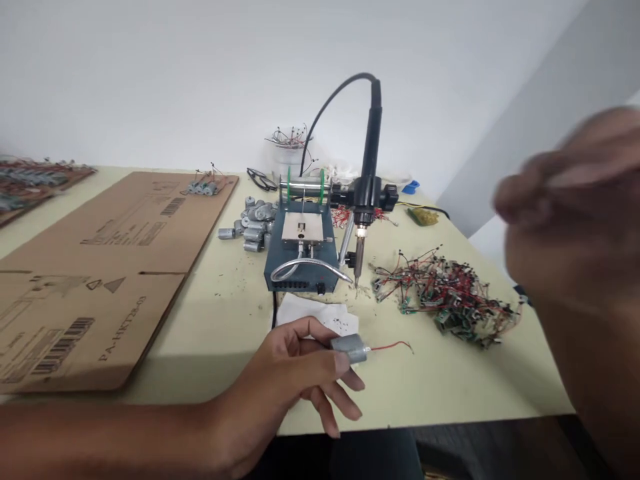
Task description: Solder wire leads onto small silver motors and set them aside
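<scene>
Between the thumb and fingers of my left hand (305, 370) is a small grey DC motor (351, 348), held level near the table's front edge. A thin red wire (393, 345) runs out to the right from the motor's end. My right hand (575, 177) is raised high at the right, blurred by motion, and its fingers cannot be made out. Above and behind the motor stands a soldering iron (367, 173), clamped tip down beside the blue solder feeder (303, 250). The feeder's curved metal tube (320, 265) ends close to the iron's tip.
A heap of small circuit boards with wires (450, 293) lies at the right. Loose grey motors (255, 223) are piled left of the feeder. Flat cardboard (115, 267) covers the left side, with several wired motors (205, 185) on its far corner. White paper (315, 312) lies before the feeder.
</scene>
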{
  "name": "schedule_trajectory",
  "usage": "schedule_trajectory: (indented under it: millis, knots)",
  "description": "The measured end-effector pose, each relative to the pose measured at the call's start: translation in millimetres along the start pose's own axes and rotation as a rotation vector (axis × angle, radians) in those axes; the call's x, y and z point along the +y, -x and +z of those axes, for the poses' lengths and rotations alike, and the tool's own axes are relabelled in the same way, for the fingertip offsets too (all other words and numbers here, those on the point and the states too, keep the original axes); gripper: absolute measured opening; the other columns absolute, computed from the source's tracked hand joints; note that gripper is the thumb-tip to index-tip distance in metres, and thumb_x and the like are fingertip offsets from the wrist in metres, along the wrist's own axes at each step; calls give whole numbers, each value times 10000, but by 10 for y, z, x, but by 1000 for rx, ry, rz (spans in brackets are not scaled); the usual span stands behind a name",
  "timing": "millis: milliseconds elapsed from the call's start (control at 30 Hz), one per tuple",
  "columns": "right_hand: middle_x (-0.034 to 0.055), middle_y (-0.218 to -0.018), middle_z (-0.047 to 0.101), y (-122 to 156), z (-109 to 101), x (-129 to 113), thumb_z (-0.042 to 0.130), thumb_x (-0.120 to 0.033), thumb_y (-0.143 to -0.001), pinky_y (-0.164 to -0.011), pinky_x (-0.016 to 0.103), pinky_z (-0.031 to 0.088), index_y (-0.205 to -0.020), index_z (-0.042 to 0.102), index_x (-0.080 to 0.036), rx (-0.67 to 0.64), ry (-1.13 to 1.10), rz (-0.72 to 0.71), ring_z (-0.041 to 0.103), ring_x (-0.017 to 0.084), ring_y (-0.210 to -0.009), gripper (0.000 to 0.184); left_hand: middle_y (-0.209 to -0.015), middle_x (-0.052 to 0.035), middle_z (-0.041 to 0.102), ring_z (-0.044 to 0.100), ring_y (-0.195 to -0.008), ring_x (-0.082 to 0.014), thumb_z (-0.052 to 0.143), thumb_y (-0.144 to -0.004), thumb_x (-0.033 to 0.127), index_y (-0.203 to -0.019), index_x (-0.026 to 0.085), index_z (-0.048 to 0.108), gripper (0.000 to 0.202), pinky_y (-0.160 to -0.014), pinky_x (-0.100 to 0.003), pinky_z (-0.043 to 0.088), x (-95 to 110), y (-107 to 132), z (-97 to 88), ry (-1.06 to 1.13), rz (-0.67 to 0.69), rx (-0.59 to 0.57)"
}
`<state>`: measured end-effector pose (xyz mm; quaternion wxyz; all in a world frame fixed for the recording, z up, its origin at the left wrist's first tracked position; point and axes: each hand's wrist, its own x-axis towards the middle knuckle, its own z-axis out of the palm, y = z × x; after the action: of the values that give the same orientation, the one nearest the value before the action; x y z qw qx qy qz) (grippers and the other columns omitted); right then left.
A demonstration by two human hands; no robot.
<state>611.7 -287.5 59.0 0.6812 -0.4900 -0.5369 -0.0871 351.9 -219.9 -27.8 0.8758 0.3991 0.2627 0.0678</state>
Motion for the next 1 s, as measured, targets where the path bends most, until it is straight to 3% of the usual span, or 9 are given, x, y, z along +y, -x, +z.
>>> schedule_trajectory:
  millis: [100, 200, 267, 333, 400, 467, 633, 900, 1000]
  knots:
    - [-15, -613, 509, 33, 20, 410, 641, -88, -723, -506, 359, 239, -633, 677, -294, -46, -16, 112, 387, 143, -513, 228, -790, -37, 777, 741, -605, -140, 813, -856, 258, -927, 165, 582, 259, -480, -169, 574, 52, -45, -6, -10, 12, 53]
    - [-42, -598, 473, 240, -47, 601, 626, -79, -841, -537, 335, 229, -752, 728, -261, -270, 60, 391, 333, 117, -533, 227, -784, -28, 784, 737, -587, -138, 814, -867, 263, -914, 174, 579, 256, -470, -172, 582, 105, -86, -19, -12, -5, 60]
    - [-73, -530, 399, 367, -78, 568, 692, -163, -889, -498, 315, 202, -844, 779, -243, -491, 93, 555, 288, 98, -480, 126, -784, -25, 788, 737, -580, -139, 826, -867, 275, -908, 175, 585, 264, -464, -174, 585, 137, -108, -25, -6, -17, 64]
    - [-53, -594, 523, 442, -80, 453, 777, -283, -879, -498, 292, 297, -947, 811, -254, -752, 66, 665, 441, 109, -517, 82, -779, -20, 789, 734, -578, -131, 846, -859, 284, -895, 169, 602, 272, -470, -164, 585, 170, -124, -23, -8, -15, 72]
    - [-6, -857, 699, 472, -56, 329, 799, -342, -879, -650, 299, 451, -985, 804, -278, -975, -6, 713, 632, 163, -769, 124, -785, -22, 793, 729, -572, -123, 859, -855, 301, -884, 162, 620, 278, -480, -161, 591, 202, -136, -14, -22, -14, 58]
    - [-11, -959, 731, 483, -28, 256, 772, -347, -914, -773, 304, 473, -939, 774, -274, -1094, -58, 747, 656, 178, -898, 77, -802, -23, 799, 738, -586, -125, 856, -861, 304, -887, 163, 626, 271, -493, -166, 601, 224, -146, -6, -21, -13, 53]
    - [-39, -724, 638, 521, -22, 312, 716, -448, -946, -597, 270, 409, -835, 726, -262, -1126, -75, 868, 569, 151, -684, 217, -813, -27, 805, 767, -632, -134, 820, -895, 242, -923, 168, 622, 213, -511, -159, 605, 222, -184, -35, -10, -3, 77]
    - [-15, -665, 546, 494, -58, 404, 671, -544, -941, -519, 302, 332, -793, 705, -270, -1246, -4, 913, 484, 175, -615, 314, -778, -41, 803, 753, -577, -129, 801, -881, 206, -881, 171, 570, 234, -454, -139, 576, 209, -216, -76, 64, -99, 77]
    - [-19, -664, 581, 440, -96, 402, 716, -532, -910, -532, 309, 341, -747, 707, -271, -1312, -3, 951, 514, 176, -614, 307, -759, -46, 789, 737, -544, -127, 798, -866, 214, -874, 162, 562, 242, -441, -149, 574, 178, -202, -74, 79, -147, 58]
